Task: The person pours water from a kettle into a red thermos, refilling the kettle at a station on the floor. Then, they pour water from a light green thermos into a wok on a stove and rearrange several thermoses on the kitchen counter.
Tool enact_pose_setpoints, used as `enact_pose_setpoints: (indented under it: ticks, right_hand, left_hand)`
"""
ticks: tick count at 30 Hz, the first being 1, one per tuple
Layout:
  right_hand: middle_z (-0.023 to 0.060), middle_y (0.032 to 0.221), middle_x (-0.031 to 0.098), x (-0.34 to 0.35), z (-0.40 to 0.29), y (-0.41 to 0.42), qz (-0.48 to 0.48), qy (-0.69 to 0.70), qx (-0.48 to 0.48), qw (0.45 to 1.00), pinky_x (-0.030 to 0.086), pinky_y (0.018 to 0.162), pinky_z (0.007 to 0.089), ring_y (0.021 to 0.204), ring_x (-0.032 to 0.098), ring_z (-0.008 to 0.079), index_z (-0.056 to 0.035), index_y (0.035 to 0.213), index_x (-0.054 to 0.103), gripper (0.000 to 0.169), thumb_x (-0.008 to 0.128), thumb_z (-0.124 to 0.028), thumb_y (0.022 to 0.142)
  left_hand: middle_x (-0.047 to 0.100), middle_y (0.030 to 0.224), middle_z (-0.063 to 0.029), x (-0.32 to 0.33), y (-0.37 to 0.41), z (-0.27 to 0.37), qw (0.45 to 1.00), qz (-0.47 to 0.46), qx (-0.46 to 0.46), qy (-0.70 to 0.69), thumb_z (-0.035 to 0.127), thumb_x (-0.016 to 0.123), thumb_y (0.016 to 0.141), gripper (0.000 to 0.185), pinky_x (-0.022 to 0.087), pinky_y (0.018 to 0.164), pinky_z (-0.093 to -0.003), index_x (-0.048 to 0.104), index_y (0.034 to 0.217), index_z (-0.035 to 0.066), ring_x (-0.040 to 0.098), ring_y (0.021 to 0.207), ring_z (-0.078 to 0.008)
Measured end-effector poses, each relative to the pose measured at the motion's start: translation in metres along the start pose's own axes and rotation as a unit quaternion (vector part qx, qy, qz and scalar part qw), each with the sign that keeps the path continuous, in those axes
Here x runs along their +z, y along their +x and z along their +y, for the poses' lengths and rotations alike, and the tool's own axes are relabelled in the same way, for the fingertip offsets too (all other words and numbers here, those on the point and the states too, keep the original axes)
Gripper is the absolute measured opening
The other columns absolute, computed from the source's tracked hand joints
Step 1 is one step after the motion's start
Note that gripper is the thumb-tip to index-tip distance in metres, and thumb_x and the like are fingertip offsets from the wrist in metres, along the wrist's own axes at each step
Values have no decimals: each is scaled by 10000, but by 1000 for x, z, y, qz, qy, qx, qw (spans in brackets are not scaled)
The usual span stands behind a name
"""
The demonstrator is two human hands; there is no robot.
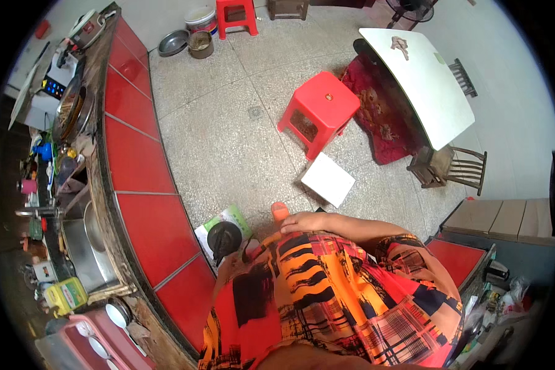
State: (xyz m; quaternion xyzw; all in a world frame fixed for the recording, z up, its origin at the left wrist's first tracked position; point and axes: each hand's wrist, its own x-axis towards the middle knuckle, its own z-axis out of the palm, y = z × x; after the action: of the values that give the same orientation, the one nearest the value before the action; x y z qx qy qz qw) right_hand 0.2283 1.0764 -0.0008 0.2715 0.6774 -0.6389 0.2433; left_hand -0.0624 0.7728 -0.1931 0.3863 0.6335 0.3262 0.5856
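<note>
My right hand (301, 222) lies across the front of a red, orange and black patterned shirt (323, 286), back of the hand up, fingers bent toward the left. Its underside is hidden, and nothing shows sticking out of it. My left hand cannot be made out; the shirt's left side hides it. Just beyond the right hand an orange slipper (280, 212) shows on the floor. Left of it, a dark round object with a handle (224, 238) appears over a green and white box (236, 219). A low white-topped stool (328, 179) stands ahead.
Along the left runs a red-tiled counter (143, 231) with a sink (81, 249), a yellow container (66, 296) and a pink tray with white spoons (92, 347). Ahead stand a red plastic stool (323, 101), a white table (425, 83) and a wooden chair (448, 169). Cluttered shelving is at right.
</note>
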Motion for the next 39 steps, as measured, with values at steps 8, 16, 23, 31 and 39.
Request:
enact_pose_setpoints:
  ticks: [8,16,23,31,39]
  right_hand:
    - [200,980,599,-172,11,12,180,-85,51,979,431,829,400,935,565,361,-60,1036,597,415,485,-410,845]
    - [166,1012,619,-321,152,95,269,-223,44,936,456,852,371,935,594,292,-99,1113,579,442,534,-426,819]
    - [100,883,633,-491,-9,72,389,275,162,864,521,619,323,556,604,180,-91,1119,558,322,545,-286,863]
    - [157,1093,586,-690,54,147,375,86,103,917,411,891,370,1020,544,319,-95,1135,560,446,484,-428,847]
    - [139,1034,610,-964,54,104,463,170,56,868,444,838,332,965,577,265,-78,1097,581,385,515,-375,861]
  left_hand:
    - [584,959,-107,-59,125,130,968,143,-207,-4,218,525,865,340,463,700,-338,436,1168,92,585,815,-215]
    - [587,839,-117,-187,359,186,960,55,-232,147,209,525,826,172,461,677,-378,513,941,82,585,762,-245]
    - [590,735,-126,-312,683,333,685,17,192,703,201,525,792,149,460,657,-413,581,743,73,585,716,-270]
    - [571,799,-123,-216,992,587,972,3,178,156,218,478,865,216,426,714,-397,571,861,23,537,758,-285]
    - [585,982,-174,-225,1118,593,897,-197,-114,380,254,538,821,261,421,821,-438,587,951,33,541,947,-342]
